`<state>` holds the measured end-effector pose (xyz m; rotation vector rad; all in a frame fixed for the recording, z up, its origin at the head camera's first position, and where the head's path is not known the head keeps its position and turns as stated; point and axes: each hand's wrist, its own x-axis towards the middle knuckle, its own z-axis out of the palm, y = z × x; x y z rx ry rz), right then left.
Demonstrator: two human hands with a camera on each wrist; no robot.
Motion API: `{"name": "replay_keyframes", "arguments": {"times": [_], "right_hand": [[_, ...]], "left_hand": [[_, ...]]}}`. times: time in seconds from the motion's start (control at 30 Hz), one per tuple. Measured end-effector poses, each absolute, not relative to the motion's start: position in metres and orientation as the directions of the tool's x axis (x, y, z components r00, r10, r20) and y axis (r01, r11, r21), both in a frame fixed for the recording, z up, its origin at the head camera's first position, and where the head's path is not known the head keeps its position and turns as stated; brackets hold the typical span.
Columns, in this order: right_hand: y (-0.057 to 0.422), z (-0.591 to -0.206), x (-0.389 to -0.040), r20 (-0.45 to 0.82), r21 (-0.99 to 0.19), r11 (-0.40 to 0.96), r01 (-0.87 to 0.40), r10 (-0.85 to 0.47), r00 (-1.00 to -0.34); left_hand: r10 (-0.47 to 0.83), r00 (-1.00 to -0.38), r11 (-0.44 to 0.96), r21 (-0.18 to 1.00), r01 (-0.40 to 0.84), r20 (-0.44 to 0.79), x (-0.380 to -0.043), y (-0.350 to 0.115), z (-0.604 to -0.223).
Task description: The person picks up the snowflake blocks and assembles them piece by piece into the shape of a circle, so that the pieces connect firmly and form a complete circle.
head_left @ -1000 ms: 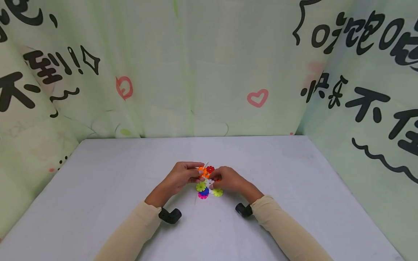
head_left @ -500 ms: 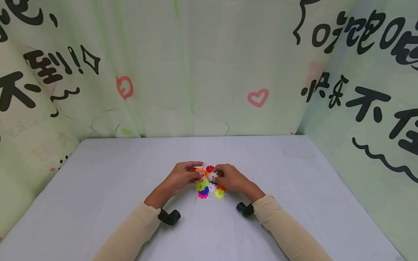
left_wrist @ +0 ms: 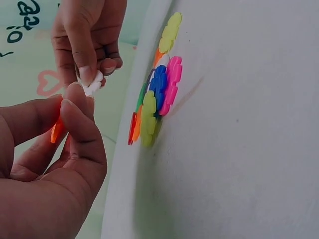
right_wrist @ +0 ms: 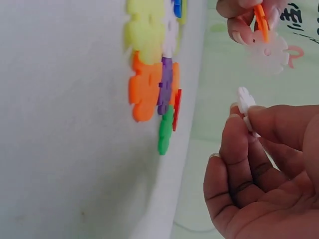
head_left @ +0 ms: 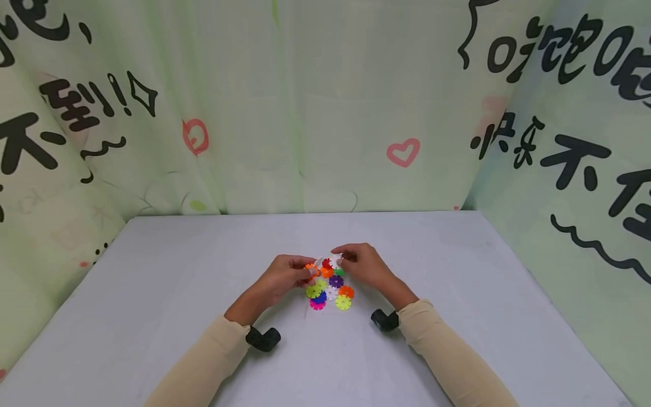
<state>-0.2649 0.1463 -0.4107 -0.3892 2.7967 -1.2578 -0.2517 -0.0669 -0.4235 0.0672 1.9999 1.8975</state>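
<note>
My left hand (head_left: pixel 277 278) pinches an orange notched plastic disc (left_wrist: pixel 57 130) between thumb and fingertips, above the table. A translucent white notched disc (right_wrist: pixel 272 54) appears against that orange one in the right wrist view; whether they are joined I cannot tell. Between its thumb and forefinger, my right hand (head_left: pixel 367 265) holds another white notched disc (right_wrist: pixel 244 102), edge-on to the camera. Both hands are raised close together. Below them lies a small pile of loose flower-shaped discs, including a purple disc (head_left: pixel 336 281), a green disc (right_wrist: pixel 166 130) and a pink disc (left_wrist: pixel 173 84).
A white-covered table (head_left: pixel 178 271) carries the pile near its middle. Pale green curtain (head_left: pixel 305 113) with black lettering and hearts hangs behind and at both sides. Black wrist cameras (head_left: pixel 263 339) sit at the cuffs.
My right hand has risen from the pile and moved away to the back right with a white disc. Purple and green discs now show where it was. The left hand has barely moved.
</note>
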Motion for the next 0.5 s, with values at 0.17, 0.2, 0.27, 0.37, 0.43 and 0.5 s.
{"name": "replay_keyframes", "arguments": {"times": [0.17, 0.2, 0.27, 0.37, 0.43, 0.5], "right_hand": [[0.1458, -0.4082, -0.2668, 0.069, -0.816, 0.553, -0.167, -0.195, -0.978], [0.1459, -0.4079, -0.2669, 0.072, -0.829, 0.535, -0.164, -0.188, -0.979], [0.1464, -0.4081, -0.2672, 0.074, -0.847, 0.507, -0.161, -0.187, -0.980], [0.1470, -0.4085, -0.2677, 0.058, -0.868, 0.475, -0.148, -0.198, -0.978], [0.1474, -0.4084, -0.2674, 0.040, -0.879, 0.459, -0.132, -0.205, -0.978], [0.1474, -0.4082, -0.2674, 0.023, -0.889, 0.443, -0.115, -0.209, -0.978]], "left_hand": [[0.301, -0.921, 0.112, 0.969, -0.221, -0.245, -0.2498, -0.0657, -0.4205], [0.305, -0.920, 0.117, 0.969, -0.220, -0.245, -0.2495, -0.0653, -0.4202], [0.314, -0.917, 0.128, 0.968, -0.215, -0.245, -0.2489, -0.0645, -0.4201], [0.325, -0.914, 0.140, 0.968, -0.210, -0.245, -0.2481, -0.0631, -0.4204], [0.330, -0.912, 0.141, 0.968, -0.210, -0.246, -0.2477, -0.0623, -0.4209], [0.331, -0.912, 0.141, 0.968, -0.207, -0.244, -0.2472, -0.0618, -0.4212]]}}
